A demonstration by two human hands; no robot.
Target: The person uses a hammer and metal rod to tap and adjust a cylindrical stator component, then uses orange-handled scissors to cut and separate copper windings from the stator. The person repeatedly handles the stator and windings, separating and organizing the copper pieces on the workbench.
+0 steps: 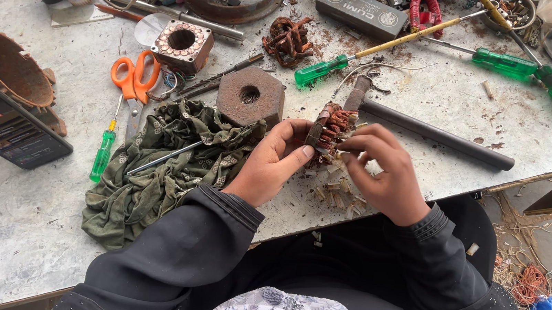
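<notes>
Both hands work over the front edge of a grey worktable (19,216). My left hand (274,162) grips a small rusty motor armature (332,127) with copper windings, held upright just above the table. My right hand (385,171) pinches at the armature's lower end with thumb and fingers. Small pale scraps (333,196) lie on the table right under the hands. A hammer (431,131) lies just behind the armature.
A green patterned cloth (156,176) with a metal rod lies left of my hands, a rusty hexagonal block (250,95) behind it. Orange scissors (133,80), green-handled screwdrivers (104,153), a phone (3,120), a rusty housing (5,65) and a copper coil (289,39) lie around.
</notes>
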